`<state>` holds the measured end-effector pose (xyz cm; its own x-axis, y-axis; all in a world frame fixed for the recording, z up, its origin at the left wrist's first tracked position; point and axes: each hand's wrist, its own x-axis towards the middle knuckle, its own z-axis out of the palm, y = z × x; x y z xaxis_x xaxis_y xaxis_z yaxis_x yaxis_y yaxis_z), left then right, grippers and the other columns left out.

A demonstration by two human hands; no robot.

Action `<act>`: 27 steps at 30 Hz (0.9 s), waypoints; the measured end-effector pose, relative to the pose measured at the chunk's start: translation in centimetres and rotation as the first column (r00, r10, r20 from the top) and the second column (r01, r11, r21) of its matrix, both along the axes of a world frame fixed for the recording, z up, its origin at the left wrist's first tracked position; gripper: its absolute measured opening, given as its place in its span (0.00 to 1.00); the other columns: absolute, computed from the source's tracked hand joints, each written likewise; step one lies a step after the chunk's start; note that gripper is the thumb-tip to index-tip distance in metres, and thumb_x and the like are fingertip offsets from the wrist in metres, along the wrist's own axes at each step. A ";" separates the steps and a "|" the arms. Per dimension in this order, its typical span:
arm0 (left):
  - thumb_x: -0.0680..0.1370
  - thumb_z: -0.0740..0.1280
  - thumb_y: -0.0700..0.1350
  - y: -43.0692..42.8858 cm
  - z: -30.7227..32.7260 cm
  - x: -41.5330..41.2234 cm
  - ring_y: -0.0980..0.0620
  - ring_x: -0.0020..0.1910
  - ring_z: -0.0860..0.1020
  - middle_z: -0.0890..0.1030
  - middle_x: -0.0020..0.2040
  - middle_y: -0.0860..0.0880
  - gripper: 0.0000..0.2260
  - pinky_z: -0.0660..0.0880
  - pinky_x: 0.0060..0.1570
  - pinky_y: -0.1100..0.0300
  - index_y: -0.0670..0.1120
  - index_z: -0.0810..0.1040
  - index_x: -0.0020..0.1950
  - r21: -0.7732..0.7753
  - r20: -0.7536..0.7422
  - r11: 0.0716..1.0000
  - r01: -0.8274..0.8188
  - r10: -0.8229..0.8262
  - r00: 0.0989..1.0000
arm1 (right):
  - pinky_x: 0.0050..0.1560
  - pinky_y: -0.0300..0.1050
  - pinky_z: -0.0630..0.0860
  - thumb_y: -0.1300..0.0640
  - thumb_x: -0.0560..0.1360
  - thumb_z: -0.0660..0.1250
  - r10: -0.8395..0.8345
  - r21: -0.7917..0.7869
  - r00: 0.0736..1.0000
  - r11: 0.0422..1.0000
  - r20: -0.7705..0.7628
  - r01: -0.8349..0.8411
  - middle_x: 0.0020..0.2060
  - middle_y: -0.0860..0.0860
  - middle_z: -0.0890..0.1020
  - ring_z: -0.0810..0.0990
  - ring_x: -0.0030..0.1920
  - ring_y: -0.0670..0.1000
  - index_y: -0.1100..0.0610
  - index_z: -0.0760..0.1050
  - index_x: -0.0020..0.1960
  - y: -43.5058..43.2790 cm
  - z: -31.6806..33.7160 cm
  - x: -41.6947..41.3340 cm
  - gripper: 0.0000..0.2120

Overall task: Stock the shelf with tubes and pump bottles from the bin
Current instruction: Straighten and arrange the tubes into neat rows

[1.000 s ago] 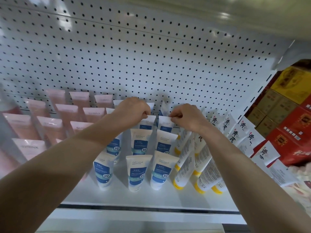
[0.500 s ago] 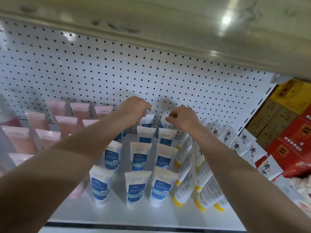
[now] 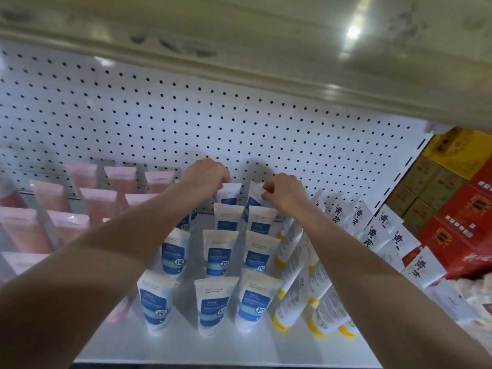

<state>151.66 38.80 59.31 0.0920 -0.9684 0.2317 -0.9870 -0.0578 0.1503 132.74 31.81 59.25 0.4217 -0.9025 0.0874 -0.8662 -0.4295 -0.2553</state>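
Work has moved back a row: left hand [image 3: 205, 177] grips the rearmost blue-label tube [image 3: 230, 195], right hand [image 3: 285, 193] pinches the tilted tube [image 3: 253, 201] beside it, likely finishing this block's straightening.

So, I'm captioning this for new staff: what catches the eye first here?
Deep in the shelf, the left hand and right hand each pinch one of the back-row blue-labelled tubes. Pink tubes stand left of them and yellow-capped tubes right, against a white pegboard.
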 end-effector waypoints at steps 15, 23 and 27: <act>0.77 0.64 0.36 0.6 0.4 0.0 0.51 0.53 0.78 0.80 0.56 0.50 0.16 0.71 0.52 0.60 0.50 0.79 0.62 0.021 -0.109 1.000 -0.006 0.008 0.994 | 0.52 0.46 0.77 0.60 0.79 0.61 0.034 -0.035 0.999 0.999 0.039 -0.032 0.57 0.49 0.82 0.79 0.54 0.52 0.49 0.77 0.63 -0.2 -0.2 -0.5 0.15; 0.77 0.65 0.34 2.6 1.0 -1.0 0.53 0.52 0.75 0.81 0.55 0.50 0.18 0.72 0.52 0.58 0.53 0.79 0.62 -0.104 -0.091 0.993 0.058 -0.068 0.994 | 0.55 0.44 0.75 0.62 0.79 0.61 0.070 -0.120 0.987 0.991 0.146 -0.052 0.58 0.50 0.81 0.78 0.56 0.51 0.49 0.76 0.65 2.1 -0.1 -1.3 0.18; 0.78 0.66 0.39 4.6 2.2 -2.3 0.48 0.58 0.75 0.80 0.59 0.49 0.15 0.71 0.57 0.56 0.51 0.79 0.63 -0.143 -0.054 0.981 0.130 -0.139 0.989 | 0.58 0.47 0.75 0.63 0.78 0.62 0.114 -0.223 0.981 0.972 0.159 -0.077 0.56 0.51 0.82 0.78 0.57 0.52 0.50 0.77 0.63 3.9 0.1 -2.2 0.17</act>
<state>149.39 43.38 61.51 -0.0183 -0.9317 0.3627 -0.9724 0.1010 0.2104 130.57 35.76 59.30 0.4675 -0.8107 0.3524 -0.7704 -0.5691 -0.2873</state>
